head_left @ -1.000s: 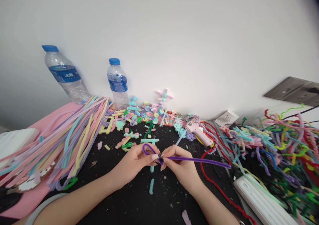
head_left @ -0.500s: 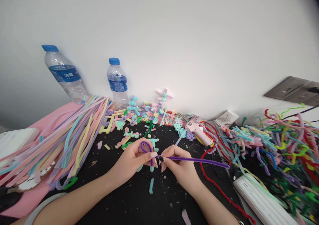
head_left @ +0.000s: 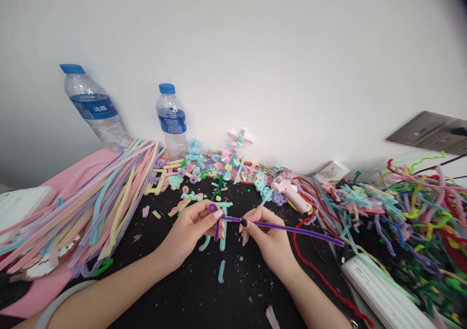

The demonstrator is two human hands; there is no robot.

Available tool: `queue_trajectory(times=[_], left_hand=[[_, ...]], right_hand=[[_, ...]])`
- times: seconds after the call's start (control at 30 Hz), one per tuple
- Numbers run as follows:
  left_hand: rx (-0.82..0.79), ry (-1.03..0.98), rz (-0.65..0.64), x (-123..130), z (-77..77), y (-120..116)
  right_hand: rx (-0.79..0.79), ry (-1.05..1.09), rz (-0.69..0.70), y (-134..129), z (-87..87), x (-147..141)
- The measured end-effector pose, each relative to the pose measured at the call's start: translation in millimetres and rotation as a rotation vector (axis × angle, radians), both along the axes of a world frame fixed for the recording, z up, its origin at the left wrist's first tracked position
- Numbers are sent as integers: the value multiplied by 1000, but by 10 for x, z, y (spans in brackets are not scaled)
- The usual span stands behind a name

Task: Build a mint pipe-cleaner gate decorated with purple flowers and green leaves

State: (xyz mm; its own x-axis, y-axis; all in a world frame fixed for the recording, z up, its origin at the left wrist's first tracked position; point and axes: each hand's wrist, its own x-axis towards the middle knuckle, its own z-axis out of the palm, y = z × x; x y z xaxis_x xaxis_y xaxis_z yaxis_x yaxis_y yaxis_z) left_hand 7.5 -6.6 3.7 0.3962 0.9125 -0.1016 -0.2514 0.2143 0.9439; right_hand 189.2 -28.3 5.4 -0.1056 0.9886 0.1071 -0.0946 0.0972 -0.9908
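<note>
A purple pipe cleaner (head_left: 299,230) runs between my two hands above the black table. My left hand (head_left: 199,224) pinches its looped end, where a small loop rises above the fingers and a short tail hangs below them. Between thumb and fingers, my right hand (head_left: 264,232) grips the straight part, whose long end sticks out to the right. Teal pipe cleaner pieces (head_left: 223,241) lie on the table behind and beside my left fingertips. A short teal piece (head_left: 221,271) rests nearer to me.
Long pastel pipe cleaners (head_left: 120,198) fan out at the left, with two bottles (head_left: 173,120) behind. Finished shapes (head_left: 226,166) line the wall. A pink glue gun (head_left: 292,193), white power strip (head_left: 383,290) and tangled coloured pieces (head_left: 412,222) are at the right.
My hands have moved apart, baring a straight stretch of purple pipe cleaner between them. The loop at my left hand looks smaller, and the long end reaches further right.
</note>
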Motion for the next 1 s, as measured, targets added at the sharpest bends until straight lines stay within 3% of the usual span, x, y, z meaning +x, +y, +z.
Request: queue_trajectory(times=[0.23,0.5,0.83,1.0], left_hand=[[-14,50,38,-10,7,28],[-31,129,-111,13,13,22],[-103,99,-23,-3,-45,30],[-117,69,-144,-25,-8,37]], right_hand=[[-13,51,-7,23,-25,19],[-116,-37,73,-33,-48,-43],[-106,-71,63,-27,-31,-31],[-120,-11,79,9,-35,-14]])
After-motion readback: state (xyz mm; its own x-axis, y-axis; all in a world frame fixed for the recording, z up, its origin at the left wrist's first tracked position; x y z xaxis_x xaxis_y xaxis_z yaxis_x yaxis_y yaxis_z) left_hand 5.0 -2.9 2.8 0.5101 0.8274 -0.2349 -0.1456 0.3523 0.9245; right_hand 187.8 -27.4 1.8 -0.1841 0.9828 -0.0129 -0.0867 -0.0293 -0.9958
